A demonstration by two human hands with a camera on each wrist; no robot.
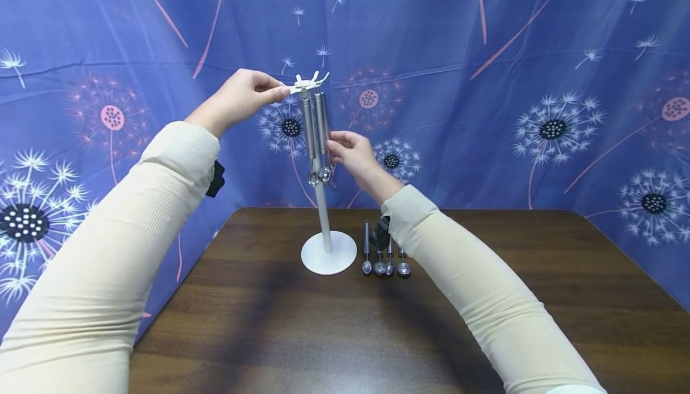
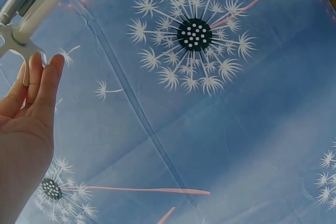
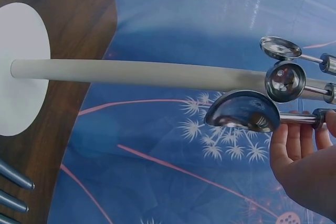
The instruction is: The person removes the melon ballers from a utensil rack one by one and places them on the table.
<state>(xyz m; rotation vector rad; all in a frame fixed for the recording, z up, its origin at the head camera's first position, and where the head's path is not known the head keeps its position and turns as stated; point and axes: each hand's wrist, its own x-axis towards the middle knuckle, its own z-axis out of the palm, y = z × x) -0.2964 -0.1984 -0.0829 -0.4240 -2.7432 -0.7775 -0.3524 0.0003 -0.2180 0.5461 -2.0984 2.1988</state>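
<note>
A white stand point(image 1: 323, 220) with a round base carries several upturned hooks point(image 1: 306, 84) at its top. My left hand point(image 1: 250, 97) pinches one of these hooks between thumb and fingers. Metal scoops point(image 1: 307, 124) with tubular handles hang along the pole, bowls downward. Lower on the right side, my right hand point(image 1: 350, 154) holds the handle of one scoop point(image 3: 244, 111), whose large bowl shows in the right wrist view. Two smaller scoops point(image 3: 285, 81) are beside it there. Whether the held scoop's upper end sits on a hook is hidden.
To the right of the stand's base, several more metal scoops point(image 1: 367, 250) lie in a row on the brown wooden table point(image 1: 269, 328), partly behind my right wrist. A blue curtain point(image 1: 442, 112) with dandelion prints hangs behind the table.
</note>
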